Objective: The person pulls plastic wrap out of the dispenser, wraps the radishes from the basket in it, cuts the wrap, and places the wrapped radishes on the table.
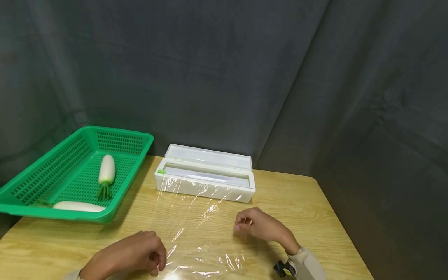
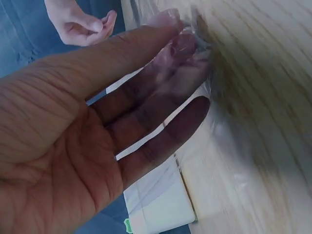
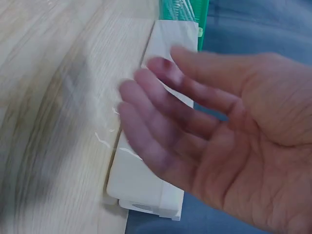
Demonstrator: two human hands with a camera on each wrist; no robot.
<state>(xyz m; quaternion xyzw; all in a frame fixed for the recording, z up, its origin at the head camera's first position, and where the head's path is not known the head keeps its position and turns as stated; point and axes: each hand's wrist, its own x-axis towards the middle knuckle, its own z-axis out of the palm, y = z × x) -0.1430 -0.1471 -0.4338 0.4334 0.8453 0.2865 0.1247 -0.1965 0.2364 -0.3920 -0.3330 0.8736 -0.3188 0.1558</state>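
Clear cling film (image 1: 197,237) stretches from a white cling film box (image 1: 206,191) toward the front of the table, glinting with wrinkles. The box's lid (image 1: 210,156) stands raised at the back, and a green slider (image 1: 161,171) sits at its left end. My left hand (image 1: 131,252) pinches the film's near left edge between thumb and fingertips; the left wrist view shows the film bunched at the fingertips (image 2: 183,46). Beside the film's right edge, my right hand (image 1: 264,225) hovers with loosely bent fingers (image 3: 146,117), its thumb apart from them.
A green plastic basket (image 1: 130,182) stands at the left of the wooden table (image 1: 297,194). Inside lie a white radish (image 1: 107,169) with cut green stems and a second white radish (image 1: 78,206). A dark grey curtain (image 1: 217,70) hangs behind the table and along its right side.
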